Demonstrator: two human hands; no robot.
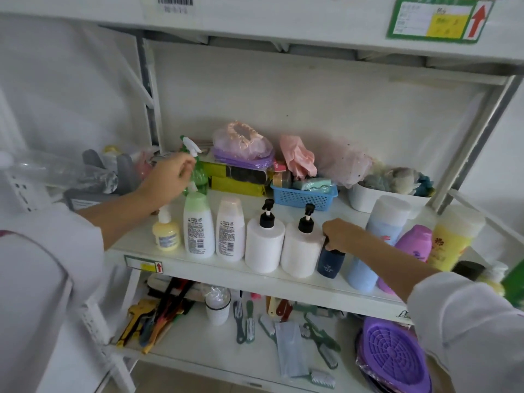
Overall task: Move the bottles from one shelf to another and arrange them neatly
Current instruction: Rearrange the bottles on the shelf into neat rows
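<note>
A row of bottles stands along the front of the white shelf [215, 269]: a small yellow pump bottle [166, 234], a green-capped white bottle [198, 226], a pink-capped white bottle [230, 231], two white pump bottles [264, 245] [301, 252], a dark blue bottle [330, 263], a light blue bottle [374, 245], a purple bottle [412, 245] and a yellow one [450, 239]. My right hand [338, 234] grips the top of the dark blue bottle. My left hand [168, 177] reaches at the green spray bottle [198, 173] behind the row, fingers curled by its neck.
Behind the row lie yellow boxes [235, 177], a blue basket [304, 195], pink gloves [297, 156], bagged items and a white tub [368, 198]. The lower shelf holds brushes [245, 321], tools, a white jar [217, 306] and a purple disc [394, 354]. A shelf post [150, 89] rises at the left.
</note>
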